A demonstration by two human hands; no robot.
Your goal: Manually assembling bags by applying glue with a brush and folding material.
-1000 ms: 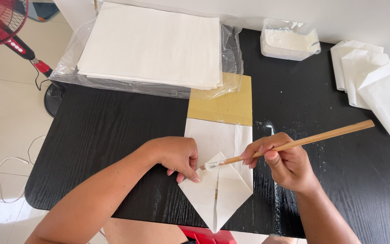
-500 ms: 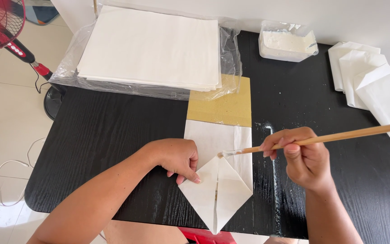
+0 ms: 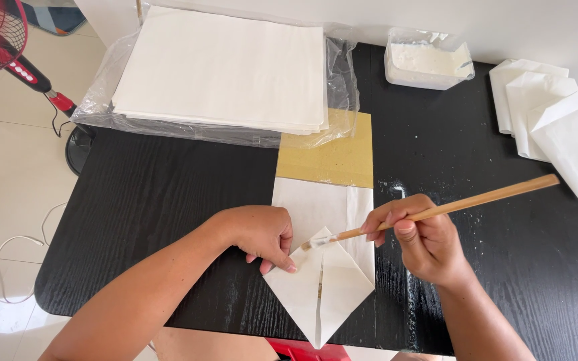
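Folded white paper (image 3: 322, 267), one piece, lies near the front edge of the black table (image 3: 168, 200), its folded point toward you, two flaps meeting at a centre seam. Left to right: one red fan (image 3: 8, 47) stands on the tiled floor off the table's left side, with one white cable (image 3: 8, 267) looped on the tiles below it. One stack of white paper sheets (image 3: 222, 67) sits at the table's back left on clear plastic wrap (image 3: 342, 80). One tan cardboard sheet (image 3: 332, 157) pokes out from under that wrap, and the folded paper's upper end lies on it. Your left hand (image 3: 262, 234) presses on the left flap, fingers curled down, fingertips (image 3: 289, 267) on the paper, pinning it rather than gripping. One brush (image 3: 436, 212) with a long wooden handle has its white-coated tip on the paper just right of your left fingers. Your right hand (image 3: 423, 237) is closed around that handle near the bristle end, thumb and fingers pinched on it. One clear plastic tub of white paste (image 3: 428, 63) sits at the back, right of the stack. White smears (image 3: 403, 194) speckle the table beside your right hand. Three finished folded paper bags (image 3: 556, 127) overlap at the far right edge.
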